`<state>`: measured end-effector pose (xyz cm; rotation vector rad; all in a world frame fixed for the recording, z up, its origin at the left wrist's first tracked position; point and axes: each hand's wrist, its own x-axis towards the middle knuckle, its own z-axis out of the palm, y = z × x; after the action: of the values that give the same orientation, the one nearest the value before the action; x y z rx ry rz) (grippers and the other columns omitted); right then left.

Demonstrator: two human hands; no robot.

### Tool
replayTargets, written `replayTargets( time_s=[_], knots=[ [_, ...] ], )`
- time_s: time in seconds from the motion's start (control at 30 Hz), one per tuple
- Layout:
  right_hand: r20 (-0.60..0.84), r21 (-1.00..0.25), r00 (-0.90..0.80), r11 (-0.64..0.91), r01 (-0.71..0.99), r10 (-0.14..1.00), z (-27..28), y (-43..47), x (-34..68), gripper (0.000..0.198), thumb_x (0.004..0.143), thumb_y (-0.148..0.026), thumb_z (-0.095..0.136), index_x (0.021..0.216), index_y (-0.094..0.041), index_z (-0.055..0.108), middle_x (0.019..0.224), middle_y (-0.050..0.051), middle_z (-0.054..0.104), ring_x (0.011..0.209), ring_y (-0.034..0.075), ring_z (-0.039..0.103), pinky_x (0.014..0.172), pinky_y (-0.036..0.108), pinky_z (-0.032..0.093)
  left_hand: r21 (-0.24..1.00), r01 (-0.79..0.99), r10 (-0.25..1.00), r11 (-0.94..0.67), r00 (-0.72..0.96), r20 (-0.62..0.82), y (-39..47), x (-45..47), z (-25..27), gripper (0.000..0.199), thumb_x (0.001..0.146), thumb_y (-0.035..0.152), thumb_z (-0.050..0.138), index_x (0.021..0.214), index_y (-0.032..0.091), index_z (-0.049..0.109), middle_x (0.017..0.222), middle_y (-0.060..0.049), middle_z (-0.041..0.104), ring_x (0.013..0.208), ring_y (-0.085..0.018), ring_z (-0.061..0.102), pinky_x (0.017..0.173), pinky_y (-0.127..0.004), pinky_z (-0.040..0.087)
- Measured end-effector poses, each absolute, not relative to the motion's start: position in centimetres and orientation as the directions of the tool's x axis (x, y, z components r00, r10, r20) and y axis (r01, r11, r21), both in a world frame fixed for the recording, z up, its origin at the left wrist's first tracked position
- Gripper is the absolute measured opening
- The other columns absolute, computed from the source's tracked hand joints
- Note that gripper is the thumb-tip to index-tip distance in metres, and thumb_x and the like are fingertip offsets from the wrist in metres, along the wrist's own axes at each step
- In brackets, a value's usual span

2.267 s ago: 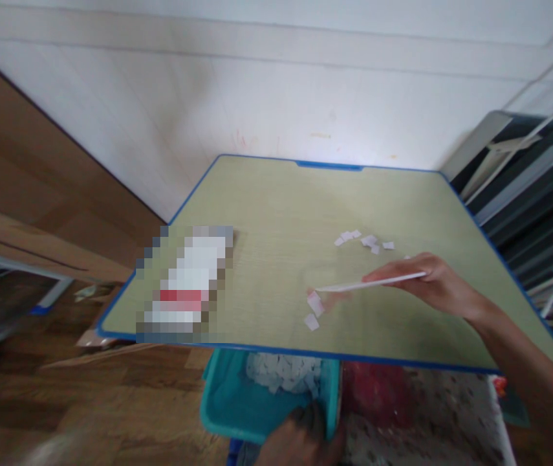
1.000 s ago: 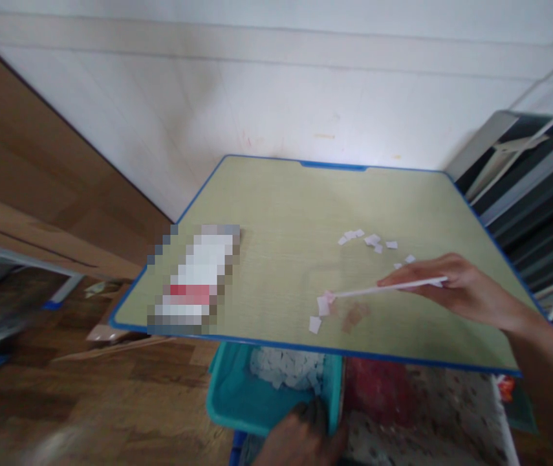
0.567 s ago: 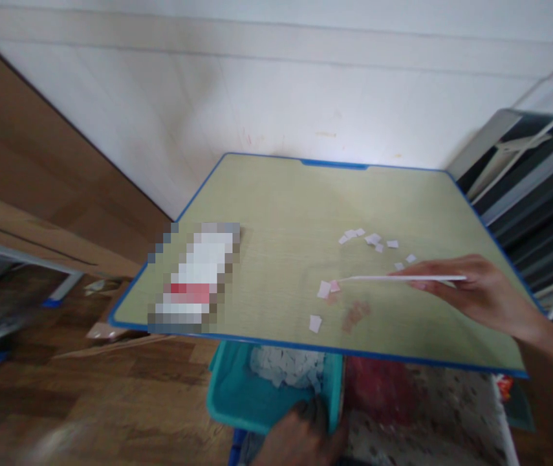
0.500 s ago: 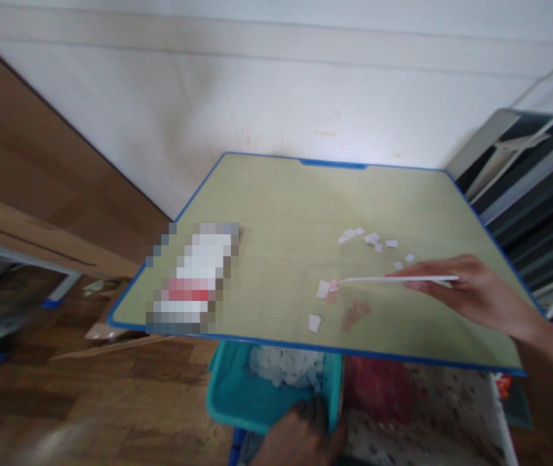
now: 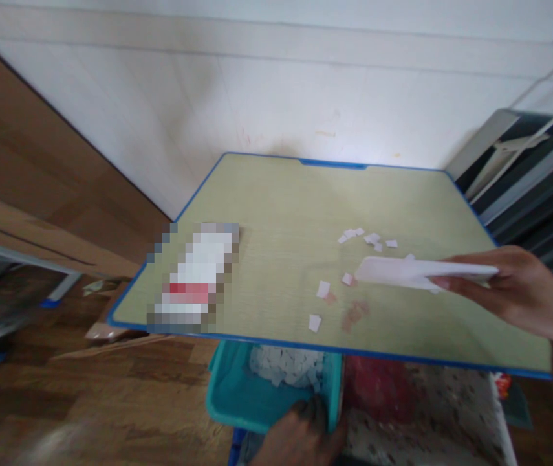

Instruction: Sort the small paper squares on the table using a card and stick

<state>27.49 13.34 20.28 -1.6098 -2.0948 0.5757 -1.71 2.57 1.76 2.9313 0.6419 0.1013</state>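
My right hand [image 5: 509,291] is closed on a flat white card [image 5: 397,272], thumb below and fingers above, over the right side of the folding table [image 5: 281,200]. The card's left end is close to a small white paper square [image 5: 347,279]. More squares lie about it: one white square [image 5: 323,288] to the left, another square [image 5: 314,323] near the front edge, and several scraps [image 5: 372,239] behind. Below the table, my left hand [image 5: 300,430] is closed over the near right rim of a teal basket [image 5: 242,408], its fingertips partly hidden. Paper pieces [image 5: 288,366] fill the basket's back.
A pixelated oblong thing [image 5: 198,272] lies at the table's left. The white wall [image 5: 276,97] rises behind. Cardboard [image 5: 53,149] stands to the left, dark folded panels [image 5: 538,175] to the right. A red bag [image 5: 378,388] is under the table.
My right hand has moved right with the card, whose broad face now shows. The small square at its tip has shifted right, away from the other one. My left hand stays put.
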Motion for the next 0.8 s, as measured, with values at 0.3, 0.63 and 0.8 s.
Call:
replayTargets(
  time_s=[0.3, 0.63, 0.8],
  knots=[
    [-0.041, -0.619, -0.244, 0.167, 0.768, 0.969, 20.0, 13.7, 27.4, 0.032, 0.082, -0.043, 0.056, 0.074, -0.016, 0.071, 0.06, 0.003, 0.066, 0.053, 0.014, 0.057, 0.046, 0.021, 0.04, 0.162, 0.409, 0.411, -0.898, 0.912, -0.023, 2.8, -1.6, 2.0, 0.037, 0.083, 0.021, 0.06, 0.115, 0.016, 0.043, 0.072, -0.004, 0.064, 0.057, -0.023, 0.061, 0.045, -0.031, 0.051],
    [-0.031, -0.624, -0.224, 0.156, 0.766, 0.974, 19.5, 14.3, 26.8, 0.039, 0.083, -0.046, 0.054, 0.082, -0.013, 0.073, 0.072, 0.007, 0.072, 0.058, 0.017, 0.06, 0.05, 0.023, 0.043, 0.165, 0.419, 0.424, -0.893, 0.906, -0.007, 2.6, -1.7, 1.6, 0.041, 0.081, 0.022, 0.063, 0.116, 0.015, 0.043, 0.074, -0.004, 0.064, 0.056, -0.023, 0.061, 0.044, -0.031, 0.05],
    [0.08, -0.588, -0.208, 0.214, 0.78, 0.975, 19.3, 14.7, 25.8, 0.037, 0.084, -0.045, 0.052, 0.082, -0.015, 0.073, 0.069, 0.005, 0.071, 0.057, 0.016, 0.059, 0.048, 0.023, 0.042, 0.163, 0.417, 0.425, -0.894, 0.905, 0.014, 2.6, -1.7, 1.4, 0.04, 0.08, 0.022, 0.064, 0.115, 0.015, 0.044, 0.073, -0.005, 0.064, 0.057, -0.023, 0.061, 0.045, -0.031, 0.05]
  ],
)
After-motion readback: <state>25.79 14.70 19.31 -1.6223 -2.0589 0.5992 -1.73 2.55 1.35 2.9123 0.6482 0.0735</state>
